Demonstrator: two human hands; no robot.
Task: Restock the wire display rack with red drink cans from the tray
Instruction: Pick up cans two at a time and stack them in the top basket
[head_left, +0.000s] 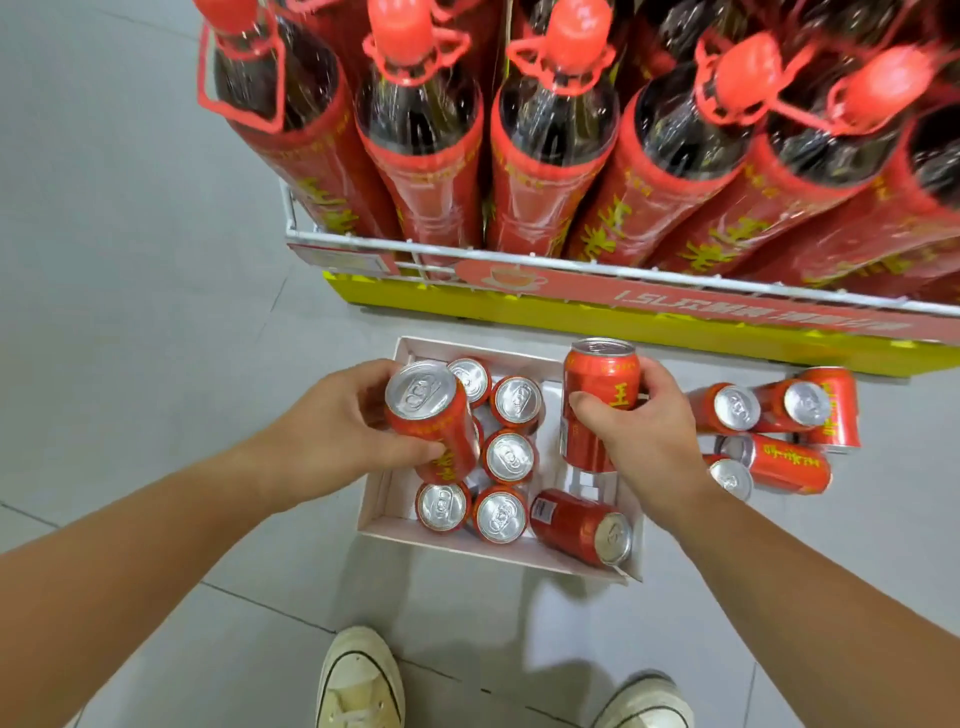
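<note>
A shallow white cardboard tray (387, 506) lies on the floor in front of me, with several red drink cans standing in it and one red can (579, 526) lying on its side at the near right. My left hand (332, 426) grips a red can (434, 418) lifted above the tray's left part. My right hand (641, 431) grips another upright red can (597, 384) over the tray's right edge. The white wire display rack (519, 257) stands just beyond the tray.
The rack's top tier is packed with large red-labelled bottles (550, 130), above a yellow base (597, 322). Several loose red cans (779, 431) lie on the grey tiled floor right of the tray. My two white shoes (358, 680) stand at the bottom edge.
</note>
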